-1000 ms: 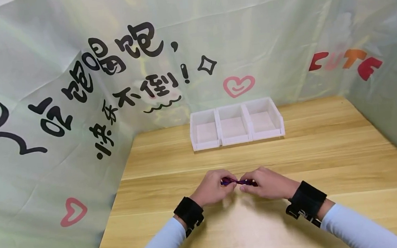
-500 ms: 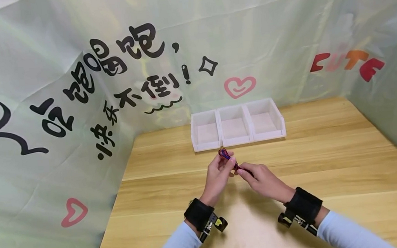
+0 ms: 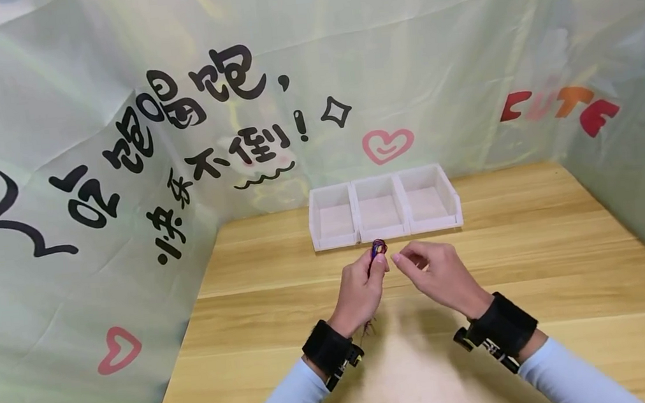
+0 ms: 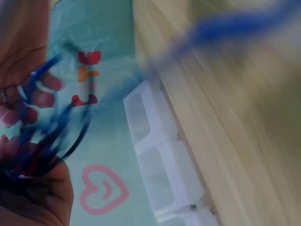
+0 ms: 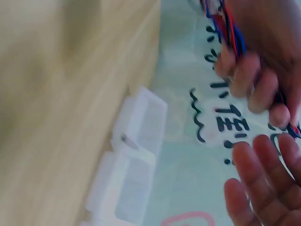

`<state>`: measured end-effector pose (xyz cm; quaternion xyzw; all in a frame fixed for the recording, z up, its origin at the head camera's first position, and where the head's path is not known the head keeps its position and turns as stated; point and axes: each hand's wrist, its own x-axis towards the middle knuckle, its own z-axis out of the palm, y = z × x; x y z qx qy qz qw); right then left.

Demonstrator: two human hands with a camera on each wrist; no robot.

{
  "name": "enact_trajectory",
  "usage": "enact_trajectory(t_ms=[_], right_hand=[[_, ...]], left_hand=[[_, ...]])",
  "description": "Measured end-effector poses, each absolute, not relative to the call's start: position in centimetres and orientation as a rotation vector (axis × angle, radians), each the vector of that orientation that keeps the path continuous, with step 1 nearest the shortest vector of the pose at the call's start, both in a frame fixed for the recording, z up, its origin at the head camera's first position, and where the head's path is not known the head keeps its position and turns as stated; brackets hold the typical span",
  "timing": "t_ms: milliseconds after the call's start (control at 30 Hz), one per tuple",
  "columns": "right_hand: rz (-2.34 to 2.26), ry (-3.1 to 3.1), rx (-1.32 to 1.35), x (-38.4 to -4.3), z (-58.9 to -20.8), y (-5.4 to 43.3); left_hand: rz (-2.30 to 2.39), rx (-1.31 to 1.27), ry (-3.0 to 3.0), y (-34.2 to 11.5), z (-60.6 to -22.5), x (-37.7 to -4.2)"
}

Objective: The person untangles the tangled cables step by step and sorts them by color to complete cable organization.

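Note:
A bundle of thin red, blue and black wires (image 3: 379,246) stands in my left hand (image 3: 359,291), with its looped end poking up past the thumb. Loose wire ends (image 3: 368,327) hang below that hand, near the wrist. In the right wrist view the left fingers curl round the wires (image 5: 228,30). My right hand (image 3: 441,274) is just to the right of the loop, apart from it, its fingers loosely bent. The right wrist view shows the right fingers (image 5: 268,174) spread with nothing between them. In the left wrist view a blurred blue wire (image 4: 230,28) crosses close to the camera.
A row of three white bins (image 3: 385,228) stands at the back of the wooden table (image 3: 271,276), just beyond the hands. Pale fabric walls (image 3: 435,38) with lettering and hearts enclose the back and sides. Both wrists wear black straps (image 3: 503,323) with small cameras.
Both hands first pinched the wires low over the table; they rose toward the bins. The left hand turned the bundle upright, and the right hand let go and moved right.

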<state>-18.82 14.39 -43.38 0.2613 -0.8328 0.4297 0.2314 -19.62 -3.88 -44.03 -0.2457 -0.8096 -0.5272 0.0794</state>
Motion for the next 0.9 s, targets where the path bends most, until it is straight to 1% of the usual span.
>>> enact_trajectory(t_ms=[67,167,367,433,567,667,733,900], right_hand=[[1.143,-2.258,0.704,-19.1,-42.8,14.5],[1.086,-2.234,0.754,-19.4,-42.3,14.6],[1.047,-2.21,0.83,-19.5,-42.0,15.3],[1.085,-2.222,0.786,-19.6,-41.9,16.0],[1.126,-2.233,0.609,-19.8,-41.7,17.5],[0.949,-2.222,0.569,-19.9,-41.8,17.9],[0.807,-2.194,0.646,-19.8,-41.9,17.7],[0.465,-2.11,0.964,-19.7,-41.9,16.6]], left_hand=[[-1.488,-0.787,-2.443,-3.9,-43.9,-19.6],[-1.403,-0.845,-2.457,-3.9,-43.7,-19.5],[-1.363,-0.879,-2.492,-4.1,-43.4,-19.6],[-1.39,-0.871,-2.516,-4.5,-43.3,-19.7],[-1.391,-0.857,-2.557,-5.4,-43.3,-20.3],[-1.342,-0.849,-2.585,-5.8,-43.3,-20.6],[-1.296,-0.848,-2.612,-5.8,-43.3,-20.7],[-1.185,-0.891,-2.655,-5.5,-42.9,-20.8]])
